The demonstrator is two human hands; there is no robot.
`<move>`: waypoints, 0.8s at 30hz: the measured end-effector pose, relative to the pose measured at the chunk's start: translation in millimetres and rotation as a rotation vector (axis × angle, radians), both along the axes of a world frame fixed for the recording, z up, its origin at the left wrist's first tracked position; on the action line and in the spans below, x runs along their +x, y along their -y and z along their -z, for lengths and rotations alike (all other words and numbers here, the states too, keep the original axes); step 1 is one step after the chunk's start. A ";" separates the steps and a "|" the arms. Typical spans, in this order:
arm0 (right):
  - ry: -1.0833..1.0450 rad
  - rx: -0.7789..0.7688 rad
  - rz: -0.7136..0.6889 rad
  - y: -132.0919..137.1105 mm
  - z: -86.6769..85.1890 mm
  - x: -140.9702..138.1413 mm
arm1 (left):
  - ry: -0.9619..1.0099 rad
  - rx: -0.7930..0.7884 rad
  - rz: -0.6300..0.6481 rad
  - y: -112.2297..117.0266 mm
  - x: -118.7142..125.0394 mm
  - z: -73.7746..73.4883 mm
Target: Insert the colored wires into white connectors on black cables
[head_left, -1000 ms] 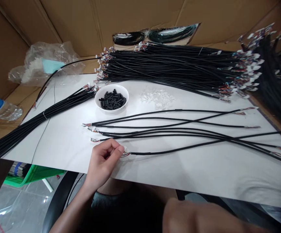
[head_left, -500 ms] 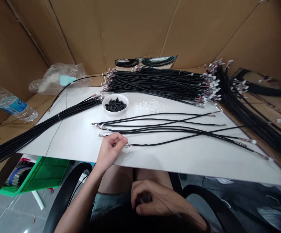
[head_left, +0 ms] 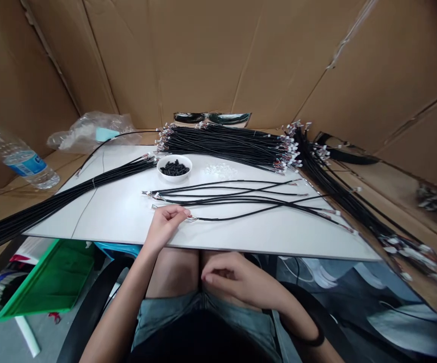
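Observation:
My left hand (head_left: 165, 224) rests on the near edge of the white board (head_left: 248, 237), fingers curled in a pinch on the wire end of a black cable (head_left: 241, 216). That cable runs right across the board among several loose black cables (head_left: 233, 194). My right hand (head_left: 233, 280) lies in my lap below the board, fingers loosely curled, nothing visible in it. A white bowl (head_left: 174, 168) of small black sleeves stands beyond the loose cables, with a small heap of white connector housings (head_left: 221, 170) to its right.
A large bundle of black cables (head_left: 233, 143) lies along the back. Another bundle (head_left: 52, 204) runs off to the left, more cables (head_left: 354, 201) down the right. A water bottle (head_left: 16, 156) and a plastic bag (head_left: 89, 131) lie at left. A green bin (head_left: 52, 277) sits below. Cardboard walls surround.
The view has pulled back and tilted up. My right hand has come into sight in my lap. My left hand keeps its pinch on the cable end.

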State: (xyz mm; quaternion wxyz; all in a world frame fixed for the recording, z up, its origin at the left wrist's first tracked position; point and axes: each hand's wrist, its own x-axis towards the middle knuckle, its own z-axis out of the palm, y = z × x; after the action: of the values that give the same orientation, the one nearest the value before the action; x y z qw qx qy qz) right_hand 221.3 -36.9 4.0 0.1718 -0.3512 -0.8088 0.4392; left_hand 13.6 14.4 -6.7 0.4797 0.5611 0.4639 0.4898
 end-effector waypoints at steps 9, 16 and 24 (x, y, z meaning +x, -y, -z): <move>-0.215 0.334 0.371 -46.7 -16.6 -24.8 | 0.078 -0.033 -0.064 1.8 0.8 -3.8; -0.214 0.186 0.321 -57.3 -3.7 -38.1 | 0.077 -0.037 -0.080 1.9 1.5 -1.3; -0.324 0.096 0.343 -62.6 6.2 -36.6 | 0.090 -0.010 -0.161 4.0 -0.8 3.7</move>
State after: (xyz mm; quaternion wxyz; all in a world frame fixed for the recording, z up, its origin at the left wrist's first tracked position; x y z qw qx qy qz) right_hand 184.6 25.7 -2.2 0.3879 -0.3999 -0.7190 0.4154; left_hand 12.9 10.4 -10.5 0.4619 0.4972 0.4877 0.5491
